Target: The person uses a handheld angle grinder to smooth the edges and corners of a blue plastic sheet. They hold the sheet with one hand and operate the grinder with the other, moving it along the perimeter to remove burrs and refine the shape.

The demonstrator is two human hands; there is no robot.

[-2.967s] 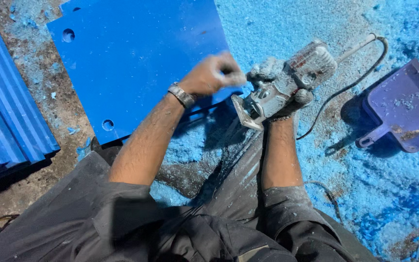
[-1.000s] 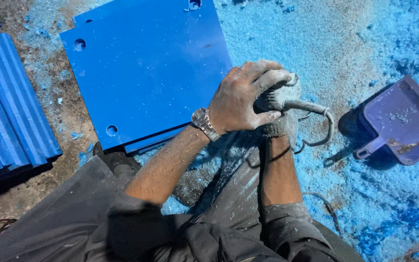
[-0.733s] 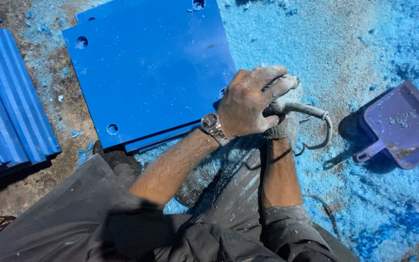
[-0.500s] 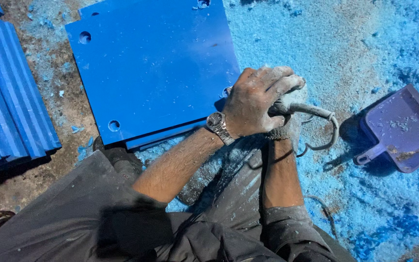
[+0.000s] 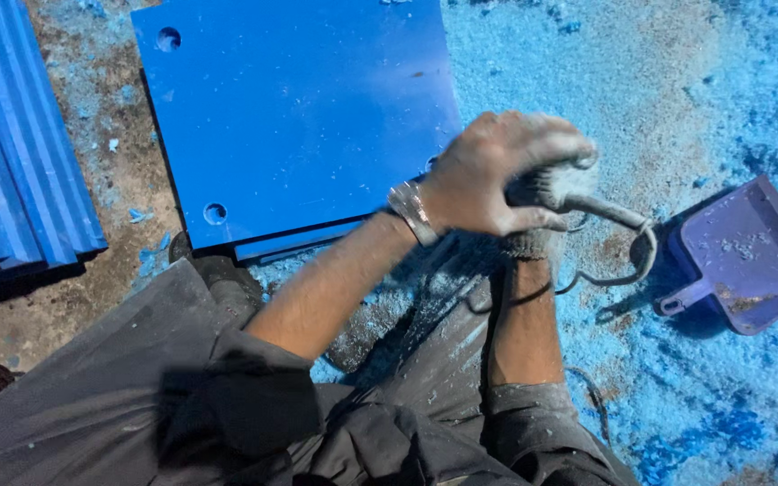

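My left hand (image 5: pixel 493 171), with a metal wristwatch (image 5: pixel 410 211), is wrapped over the top of a dust-covered grey power tool (image 5: pixel 558 184). My right hand (image 5: pixel 528 243) comes up from below in a dusty glove and grips the same tool; it is mostly hidden under my left hand. The tool's grey cable (image 5: pixel 634 236) loops out to the right. Both hands are just off the near right corner of a stack of flat blue plates (image 5: pixel 299 117) with round holes at the corners.
A purple dustpan (image 5: pixel 742 261) lies on the floor to the right. A stack of ribbed blue sheets (image 5: pixel 11 153) stands at the left. Blue shavings and dust (image 5: pixel 722 72) cover the floor. My dark trouser legs (image 5: pixel 137 387) fill the bottom.
Three seconds ago my right hand held the tool uncovered, with my left hand beside it. My left hand has since closed over the tool and stays there; the tool sits lower.
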